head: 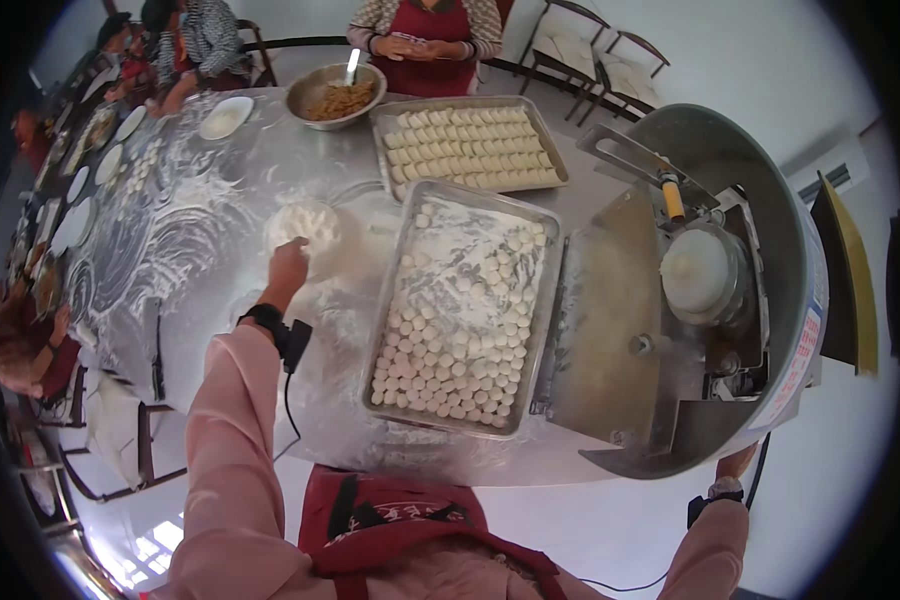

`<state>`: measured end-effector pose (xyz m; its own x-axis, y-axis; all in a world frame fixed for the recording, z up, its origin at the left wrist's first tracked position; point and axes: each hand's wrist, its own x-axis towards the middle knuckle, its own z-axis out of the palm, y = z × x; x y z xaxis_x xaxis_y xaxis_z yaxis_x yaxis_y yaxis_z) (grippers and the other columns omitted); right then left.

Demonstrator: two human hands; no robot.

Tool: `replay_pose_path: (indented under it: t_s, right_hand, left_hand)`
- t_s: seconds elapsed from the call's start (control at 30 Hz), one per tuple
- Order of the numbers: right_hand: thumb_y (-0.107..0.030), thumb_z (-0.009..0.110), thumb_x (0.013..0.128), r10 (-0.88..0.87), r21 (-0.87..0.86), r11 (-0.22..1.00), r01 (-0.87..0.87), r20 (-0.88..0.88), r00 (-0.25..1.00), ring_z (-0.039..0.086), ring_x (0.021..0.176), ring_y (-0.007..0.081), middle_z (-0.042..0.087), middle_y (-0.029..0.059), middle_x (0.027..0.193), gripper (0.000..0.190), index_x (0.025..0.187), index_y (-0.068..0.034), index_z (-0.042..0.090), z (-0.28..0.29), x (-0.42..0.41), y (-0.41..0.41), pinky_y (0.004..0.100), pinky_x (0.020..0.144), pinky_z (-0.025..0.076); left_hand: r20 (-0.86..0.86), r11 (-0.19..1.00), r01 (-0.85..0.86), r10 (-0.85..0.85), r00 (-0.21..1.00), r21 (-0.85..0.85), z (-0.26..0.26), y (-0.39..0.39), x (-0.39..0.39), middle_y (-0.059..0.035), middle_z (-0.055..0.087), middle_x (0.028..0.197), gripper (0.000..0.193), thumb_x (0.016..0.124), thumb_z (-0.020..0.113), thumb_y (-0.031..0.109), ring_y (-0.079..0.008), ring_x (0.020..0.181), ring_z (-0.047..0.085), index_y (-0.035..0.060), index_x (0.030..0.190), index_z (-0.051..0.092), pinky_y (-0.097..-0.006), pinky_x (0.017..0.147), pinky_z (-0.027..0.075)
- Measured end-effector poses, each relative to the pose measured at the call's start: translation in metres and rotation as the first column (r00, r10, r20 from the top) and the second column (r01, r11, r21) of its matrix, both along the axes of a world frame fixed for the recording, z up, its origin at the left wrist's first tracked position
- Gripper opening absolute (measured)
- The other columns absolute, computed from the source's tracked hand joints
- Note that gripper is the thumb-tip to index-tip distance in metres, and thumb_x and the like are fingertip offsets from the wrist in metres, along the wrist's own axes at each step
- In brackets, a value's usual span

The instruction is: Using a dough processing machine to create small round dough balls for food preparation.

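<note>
My left hand (289, 266) reaches over the metal table, its curled fingers at the near edge of a round mound of white flour (304, 225). Whether flour is between those fingers, or a dish lies under it, I cannot tell. Low on the right, my right hand (736, 459) is at the near outer side of a dough-processing machine (784, 225), whose housing hides most of the fingers. Between my arms lies a metal tray (373, 341) of small round dough pieces (450, 367), crowded at the near end and scattered on flour farther up.
Beyond that tray, another metal tray (562, 178) holds rows of folded dumplings (469, 146). A metal bowl (300, 105) of brown filling with a utensil stands nearby. A person (431, 45) stands across the table (217, 315); others sit leftward. Chairs (566, 45) line the wall.
</note>
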<state>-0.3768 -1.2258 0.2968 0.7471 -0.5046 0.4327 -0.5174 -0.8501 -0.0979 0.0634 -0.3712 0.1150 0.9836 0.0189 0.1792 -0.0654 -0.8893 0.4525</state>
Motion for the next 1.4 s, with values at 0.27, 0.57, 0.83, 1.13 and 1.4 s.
replay_pose_path:
  t_s: [0.27,0.57,0.83,1.13,1.4]
  right_hand:
    - [-0.018,0.059,0.077,-0.097,-0.240,0.970,0.045,-0.212,0.972,0.038,0.118,0.0381,0.041,0.0239,0.125,0.061,0.128,0.004,0.033,0.004,-0.018,0.009,0.0430,0.099,0.032]
    - [-0.019,0.059,0.078,-0.110,-0.268,0.962,0.052,-0.207,0.972,0.040,0.116,0.0380,0.042,0.0237,0.124,0.059,0.127,0.004,0.034,0.009,-0.008,0.008,0.0435,0.098,0.033]
    - [-0.020,0.059,0.078,-0.075,-0.280,0.960,0.031,-0.150,0.986,0.041,0.114,0.0379,0.043,0.0235,0.123,0.058,0.126,0.004,0.035,-0.007,0.016,0.007,0.0440,0.097,0.033]
    - [-0.014,0.056,0.080,-0.118,0.086,0.984,0.157,-0.349,0.930,0.048,0.104,0.0347,0.049,0.0179,0.115,0.035,0.110,0.001,0.049,-0.156,-0.094,0.115,0.0420,0.092,0.039]
    - [-0.011,0.051,0.086,0.152,0.926,-0.363,0.102,-0.049,0.987,0.055,0.101,0.0232,0.054,0.0129,0.106,0.022,0.104,0.000,0.050,-0.206,0.063,0.454,0.0327,0.086,0.046]
  left_hand:
    - [-0.128,0.988,-0.006,0.026,0.991,0.156,-0.021,-0.026,0.020,-0.0166,0.058,0.088,0.024,0.075,0.058,0.007,-0.0349,0.085,0.059,0.0067,0.099,0.058,-0.0429,0.072,0.048]
    - [0.098,0.978,-0.060,0.081,0.992,-0.202,0.039,-0.061,0.019,-0.0177,0.060,0.074,0.015,0.078,0.057,0.007,-0.0323,0.071,0.061,0.0061,0.093,0.059,-0.0382,0.062,0.047]
    - [0.173,0.951,0.268,-0.242,0.955,-0.150,0.109,-0.230,0.040,-0.0256,0.059,0.084,0.028,0.081,0.054,0.014,-0.0391,0.081,0.058,-0.0016,0.104,0.054,-0.0437,0.073,0.046]
    - [0.011,0.884,0.353,-0.367,0.930,-0.306,0.074,-0.235,0.078,-0.0230,0.051,0.113,0.045,0.080,0.050,0.008,-0.0387,0.107,0.047,0.0039,0.124,0.042,-0.0430,0.090,0.039]
    - [0.148,0.834,0.542,-0.551,0.821,0.102,0.006,-0.233,0.146,-0.0181,0.053,0.113,0.041,0.073,0.051,0.004,-0.0336,0.105,0.051,0.0043,0.113,0.051,-0.0454,0.084,0.041]
